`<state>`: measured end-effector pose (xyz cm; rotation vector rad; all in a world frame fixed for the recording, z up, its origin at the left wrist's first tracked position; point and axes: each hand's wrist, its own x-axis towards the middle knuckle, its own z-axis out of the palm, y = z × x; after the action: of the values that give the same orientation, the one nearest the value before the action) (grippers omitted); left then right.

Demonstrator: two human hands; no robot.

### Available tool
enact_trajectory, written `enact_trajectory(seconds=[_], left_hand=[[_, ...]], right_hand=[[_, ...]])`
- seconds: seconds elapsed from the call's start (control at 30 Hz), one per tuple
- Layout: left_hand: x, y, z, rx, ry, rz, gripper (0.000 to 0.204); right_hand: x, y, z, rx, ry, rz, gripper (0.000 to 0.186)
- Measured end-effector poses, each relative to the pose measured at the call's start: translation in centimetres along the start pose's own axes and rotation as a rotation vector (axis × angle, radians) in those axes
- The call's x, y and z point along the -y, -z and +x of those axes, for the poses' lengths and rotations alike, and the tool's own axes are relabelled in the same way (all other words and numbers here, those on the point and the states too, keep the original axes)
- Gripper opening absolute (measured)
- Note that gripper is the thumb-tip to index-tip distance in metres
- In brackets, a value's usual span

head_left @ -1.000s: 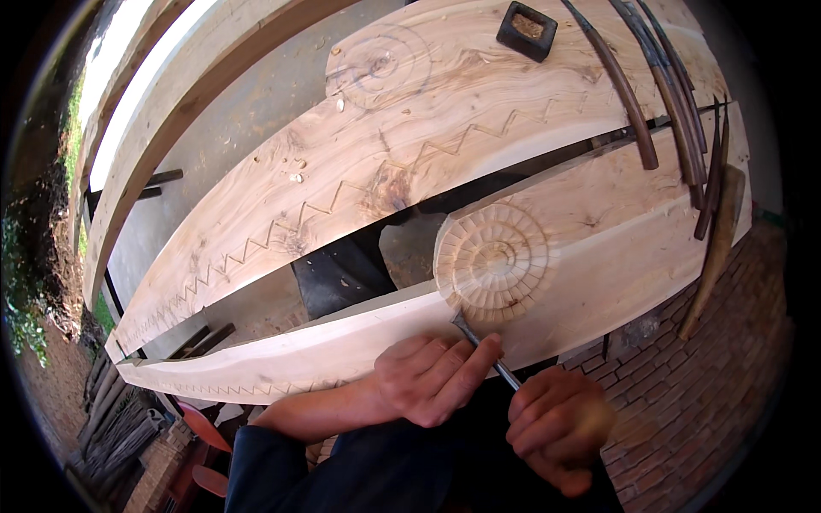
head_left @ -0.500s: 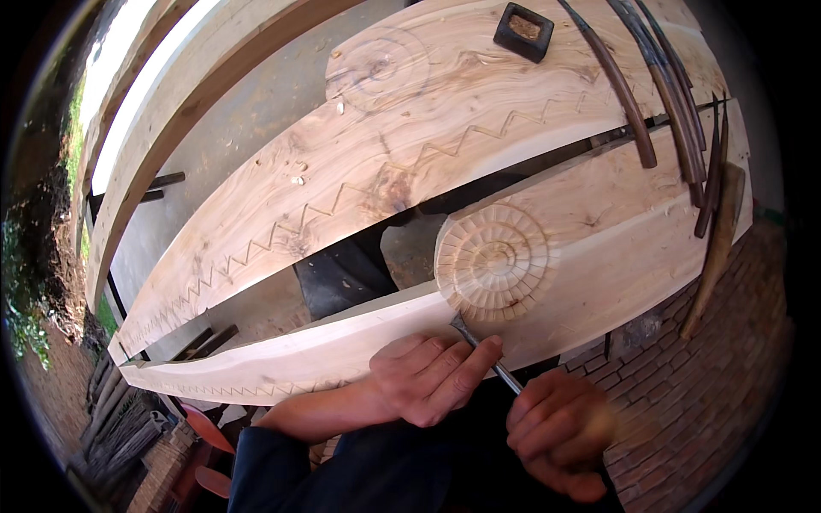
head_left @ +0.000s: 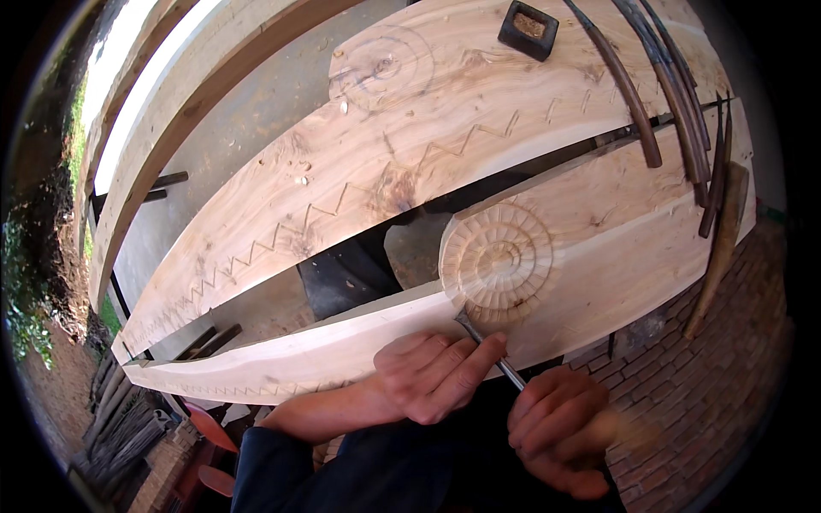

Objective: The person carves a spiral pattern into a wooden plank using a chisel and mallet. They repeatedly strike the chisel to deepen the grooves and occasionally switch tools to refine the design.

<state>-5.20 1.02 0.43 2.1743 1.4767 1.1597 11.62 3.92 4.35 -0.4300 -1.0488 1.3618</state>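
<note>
Metal chisel (head_left: 512,374) at lower centre, edge by lower rim of carved rosette (head_left: 499,263) on pale plank (head_left: 624,265). I see left hand (head_left: 434,374) with fingers pressed together, gripping shaft; right hand (head_left: 558,434) curled round rear end. Brown-handled tools (head_left: 619,77) upper right; square black dish (head_left: 532,50) nearby.

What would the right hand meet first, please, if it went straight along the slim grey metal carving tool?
Probably the bare left hand, whose fingers rest on the tool ahead; exact depth is unclear.
</note>
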Motion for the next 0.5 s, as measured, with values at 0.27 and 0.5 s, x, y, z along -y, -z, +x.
enact_trajectory(seconds=[0.27,0.5], left_hand=[[-0.05,-0.25,-0.26,0.011,0.026,0.042,0.032],[-0.17,-0.05,-0.26,0.063,0.057,0.058,0.032]], right_hand=[[-0.64,0.16,-0.21,-0.012,0.007,0.007,0.061],[-0.82,0.49,0.02,-0.004,-0.022,0.008,0.060]])
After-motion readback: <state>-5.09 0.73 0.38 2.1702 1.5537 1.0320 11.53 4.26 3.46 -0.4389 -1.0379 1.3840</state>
